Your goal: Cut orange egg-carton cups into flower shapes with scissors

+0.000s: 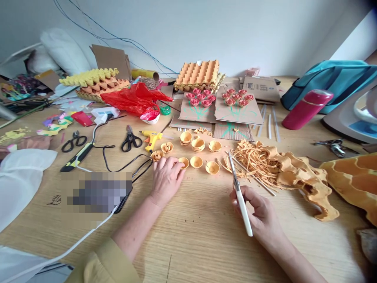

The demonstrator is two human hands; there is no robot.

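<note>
My left hand (167, 177) is palm down on the table, its thumb and index finger closed at the left edge of a small orange egg-carton cup (184, 162). Just beyond its fingertips are rolled egg-carton roses (167, 147). More cut cups (196, 161) stand in rows to the right, some stacked or nested. In my right hand (259, 210) is a pair of white-handled scissors (243, 214), seen nearly edge-on, blades pointing away from me. The blade tips are beside a heap of orange carton trimmings (250, 157).
Behind the cups lie cardboard pieces with pink flowers (203, 97) and green stems. A yellow glue gun (152, 138), black scissors (130, 139) and a cutter knife (77, 157) are left. Torn egg carton (306, 169), a pink bottle (308, 109) and an egg-tray stack (197, 74) are around.
</note>
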